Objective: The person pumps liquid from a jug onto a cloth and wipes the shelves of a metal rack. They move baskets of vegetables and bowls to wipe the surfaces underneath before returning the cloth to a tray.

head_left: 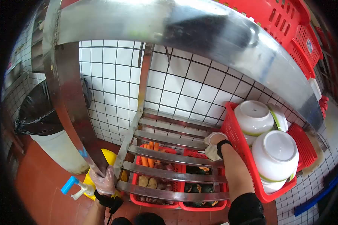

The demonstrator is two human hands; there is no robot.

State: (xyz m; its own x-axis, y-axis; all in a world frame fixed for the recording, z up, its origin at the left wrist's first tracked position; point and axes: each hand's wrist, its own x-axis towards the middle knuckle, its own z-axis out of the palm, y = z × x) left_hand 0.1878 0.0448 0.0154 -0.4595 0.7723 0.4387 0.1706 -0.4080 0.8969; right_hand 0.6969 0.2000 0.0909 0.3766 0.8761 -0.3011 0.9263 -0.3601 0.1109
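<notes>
My left hand (104, 182), in a clear plastic glove, is wrapped round the lower part of a steel rack post (69, 101). My right hand (217, 139) reaches out over the slatted steel shelf (165, 157) and presses a pale, crumpled cloth (212, 152) onto the slats near the red basket (239, 140). The fingers of that hand are mostly hidden by the cloth. White bowls (276, 150) are stacked upside down in the red basket, just right of my right forearm.
Beneath the slats are red baskets with carrots (150, 154), potatoes (147, 182) and dark green vegetables (199, 188). A bin with a black liner (49, 107) stands left. A yellow container with a blue-topped pump (70, 184) is by my left hand. A steel beam (169, 22) crosses overhead.
</notes>
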